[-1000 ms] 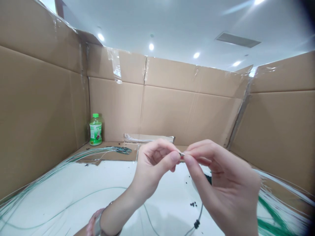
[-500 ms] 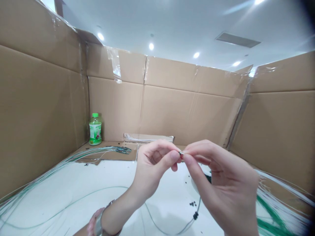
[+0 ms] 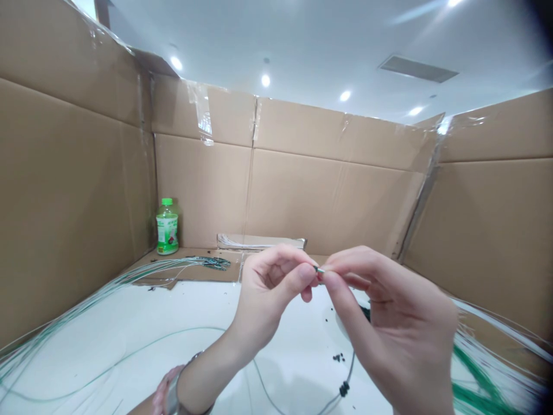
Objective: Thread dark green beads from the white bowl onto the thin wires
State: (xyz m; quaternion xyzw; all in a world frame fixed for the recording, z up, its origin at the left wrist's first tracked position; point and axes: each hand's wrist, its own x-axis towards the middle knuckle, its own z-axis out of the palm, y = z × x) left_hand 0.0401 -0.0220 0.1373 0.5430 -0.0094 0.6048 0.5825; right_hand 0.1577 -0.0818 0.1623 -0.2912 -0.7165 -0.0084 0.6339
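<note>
My left hand and my right hand are raised in front of me, fingertips meeting in a pinch. Between them sits a tiny silver-grey piece at the end of a thin green-grey wire. The wire hangs down from my right hand, and a small black bead is threaded on it low in the view. Both hands are closed on the wire end. A watch band shows on my left wrist.
Cardboard walls surround a white table. A green-capped bottle stands in the far left corner. Bundles of green-white wires lie at the left and right. Loose black beads dot the table.
The hands stay almost still, pinched together. The hanging wire with the black bead swings slightly below my right hand.
</note>
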